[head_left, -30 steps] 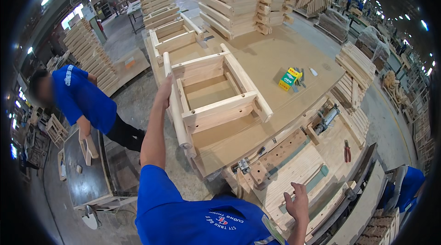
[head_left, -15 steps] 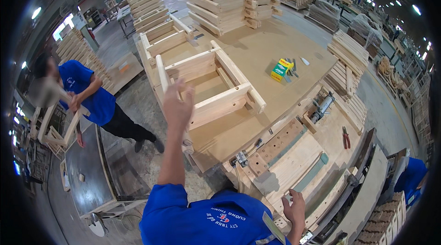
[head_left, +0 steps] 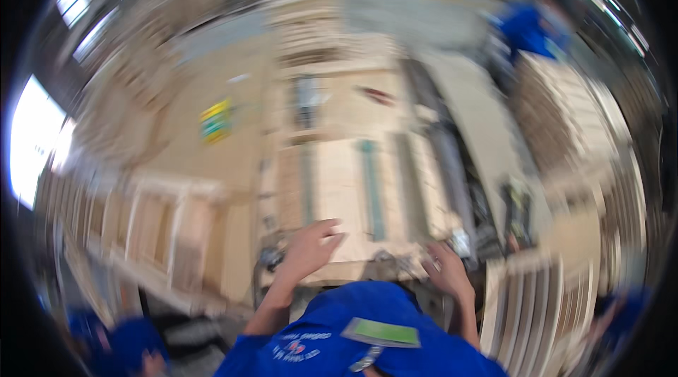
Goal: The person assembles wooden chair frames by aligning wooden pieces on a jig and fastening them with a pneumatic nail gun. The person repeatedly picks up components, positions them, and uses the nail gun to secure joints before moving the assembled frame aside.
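Observation:
The whole view is smeared by motion. My left hand (head_left: 311, 251) hovers over the near left part of a wooden jig (head_left: 339, 190), its fingers apart and nothing seen in them. Near the jig's front right corner, beside a small metal clamp (head_left: 462, 243), is my right hand (head_left: 448, 271); it looks empty, with the fingers loosely bent and spread. Green strips (head_left: 371, 190) run lengthwise along the jig between my hands. Farther up the bench lie red-handled pliers (head_left: 376, 94) and a metal cylinder-like fitting (head_left: 307, 103).
To the left, assembled wooden frames (head_left: 173, 218) rest on a brown tabletop (head_left: 244, 158) with a yellow-green box (head_left: 215, 121). Wooden parts are stacked beyond the jig (head_left: 307, 24) and at right (head_left: 558, 112). Slatted wooden pieces (head_left: 530, 306) stand near my right. Blue-clothed people are at lower left (head_left: 123, 342) and far right (head_left: 530, 27).
My view has swung right, from the wooden frames to the jig. My left hand has come away from beside the frame to the jig's near edge; both hands are now over the jig's front.

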The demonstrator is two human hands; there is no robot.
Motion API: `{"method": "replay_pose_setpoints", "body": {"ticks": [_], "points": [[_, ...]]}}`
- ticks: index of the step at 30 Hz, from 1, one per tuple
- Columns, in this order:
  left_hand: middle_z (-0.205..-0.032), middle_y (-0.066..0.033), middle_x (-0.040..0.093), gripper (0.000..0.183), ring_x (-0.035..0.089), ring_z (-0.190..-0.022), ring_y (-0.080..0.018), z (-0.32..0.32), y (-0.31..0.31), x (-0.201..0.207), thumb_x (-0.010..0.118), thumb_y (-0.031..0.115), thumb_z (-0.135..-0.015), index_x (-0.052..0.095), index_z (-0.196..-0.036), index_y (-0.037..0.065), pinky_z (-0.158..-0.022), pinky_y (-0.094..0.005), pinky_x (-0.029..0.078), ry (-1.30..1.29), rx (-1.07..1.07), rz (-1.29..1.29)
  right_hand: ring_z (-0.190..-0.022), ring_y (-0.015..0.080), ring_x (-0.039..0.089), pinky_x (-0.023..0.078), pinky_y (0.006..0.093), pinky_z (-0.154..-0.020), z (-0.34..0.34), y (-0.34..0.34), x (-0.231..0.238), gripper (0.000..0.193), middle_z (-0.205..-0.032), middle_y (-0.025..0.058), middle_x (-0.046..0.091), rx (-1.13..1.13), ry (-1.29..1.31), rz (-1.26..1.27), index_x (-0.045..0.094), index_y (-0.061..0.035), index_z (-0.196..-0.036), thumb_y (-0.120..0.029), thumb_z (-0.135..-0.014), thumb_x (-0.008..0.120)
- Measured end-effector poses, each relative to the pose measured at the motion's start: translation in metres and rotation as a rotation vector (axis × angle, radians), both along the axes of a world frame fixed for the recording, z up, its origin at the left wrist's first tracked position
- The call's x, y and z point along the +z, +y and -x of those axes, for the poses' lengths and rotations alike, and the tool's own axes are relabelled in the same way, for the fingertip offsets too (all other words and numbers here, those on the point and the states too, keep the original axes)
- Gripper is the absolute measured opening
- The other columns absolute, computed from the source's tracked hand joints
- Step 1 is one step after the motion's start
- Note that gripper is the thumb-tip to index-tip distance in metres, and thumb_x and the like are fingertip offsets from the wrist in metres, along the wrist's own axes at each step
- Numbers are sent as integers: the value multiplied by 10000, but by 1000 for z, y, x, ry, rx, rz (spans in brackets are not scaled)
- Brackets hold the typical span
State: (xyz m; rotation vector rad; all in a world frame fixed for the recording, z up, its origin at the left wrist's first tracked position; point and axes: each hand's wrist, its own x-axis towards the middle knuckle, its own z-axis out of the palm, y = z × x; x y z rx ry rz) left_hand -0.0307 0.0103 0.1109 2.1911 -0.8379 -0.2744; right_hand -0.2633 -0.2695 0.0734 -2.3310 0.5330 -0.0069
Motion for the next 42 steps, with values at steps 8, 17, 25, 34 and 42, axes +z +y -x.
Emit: {"method": "replay_pose_setpoints", "body": {"ticks": [8, 17, 25, 34, 42], "points": [[-992, -187, 764, 361, 751, -880, -305, 48, -61, -23, 777, 164, -936, 724, -1246, -12, -788, -403, 576, 180, -250, -180, -949, 294, 721, 573, 388, -848, 127, -47, 38, 326, -1061, 169, 735, -664, -309, -1, 713, -26, -1233, -159, -939, 758], [-1071, -200, 759, 383, 735, -1001, -367, 27, -97, -12, 757, 230, -954, 719, -1264, 8, -897, -442, 575, 61, -433, -161, -1120, 474, 666, 523, 556, -995, 380, -143, 24, 540, -1206, 278, 715, -1181, 326, 601, 689, -31, -1318, -365, -907, 791], [-1153, -180, 749, 427, 706, -1076, -376, 32, -85, -30, 667, 353, -1017, 699, -1316, 50, -949, -476, 556, 41, -465, -225, -870, 257, 732, 556, 370, -771, 379, -197, 87, 482, -935, 171, 779, -1124, -137, 737, 710, 42, -1237, -387, -1018, 728], [-1268, -161, 677, 471, 618, -1209, -380, 47, -102, -11, 730, 307, -971, 652, -1371, 70, -1050, -487, 498, -110, -423, 60, -888, 221, 674, 543, 352, -769, 298, -215, 226, 543, -1070, 114, 694, -602, -992, -129, 550, 14, -1397, -432, -1091, 602], [-1432, -183, 546, 740, 469, -1439, -410, 35, -101, 21, 848, 279, -819, 557, -1486, 144, -1242, -544, 357, -578, -433, 248, -722, 148, 542, 508, 330, -627, -18, -155, 128, 509, -921, 35, 569, -260, -854, -1178, 543, -32, -1323, -499, -1123, 528]]}}
